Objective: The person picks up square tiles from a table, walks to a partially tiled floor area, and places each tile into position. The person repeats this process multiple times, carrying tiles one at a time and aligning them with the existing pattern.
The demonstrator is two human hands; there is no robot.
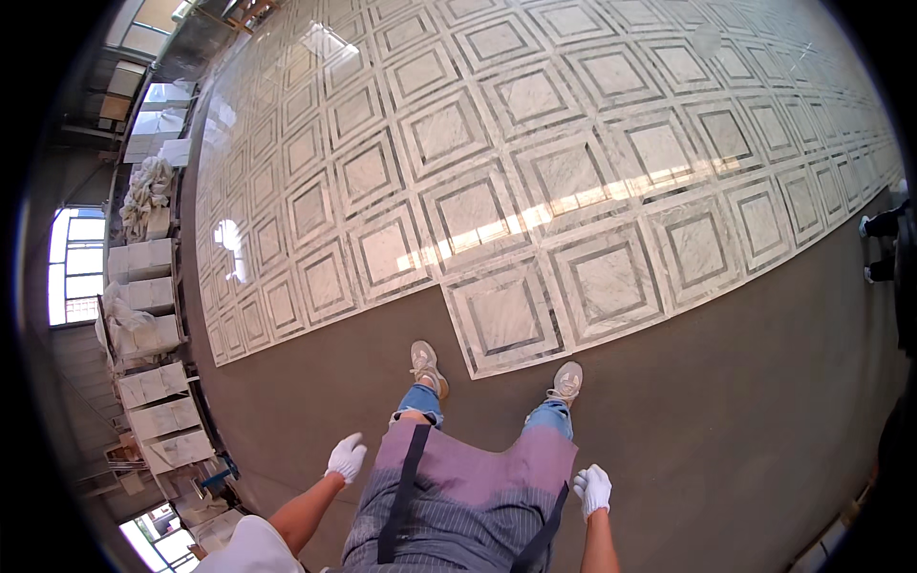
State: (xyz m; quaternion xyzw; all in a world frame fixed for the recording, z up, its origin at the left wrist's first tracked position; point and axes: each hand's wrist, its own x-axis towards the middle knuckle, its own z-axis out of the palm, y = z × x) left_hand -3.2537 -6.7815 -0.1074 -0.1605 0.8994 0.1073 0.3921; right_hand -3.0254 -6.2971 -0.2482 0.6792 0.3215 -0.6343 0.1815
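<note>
My left hand (346, 458), in a white glove, hangs beside my left thigh with its fingers loosely curled together and nothing in it. On the other side, my right hand (592, 489) wears a matching white glove and is closed like a fist; I see nothing held in it. Both hands are apart from the stone. Ahead of my shoes lies a wide field of marble tiles (506, 315), pale with darker grey square frames. One tile at the near edge juts out between my feet. A purple and grey striped apron (468, 468) with dark straps hangs in front of me.
Bare brown-grey floor (688, 411) borders the tiles. Along the left wall stand stacked pale slabs (164, 417) on racks, with crumpled plastic sheeting (145, 196) farther up. At the far right edge, another person's dark-clothed legs (884, 248) stand near the tiles.
</note>
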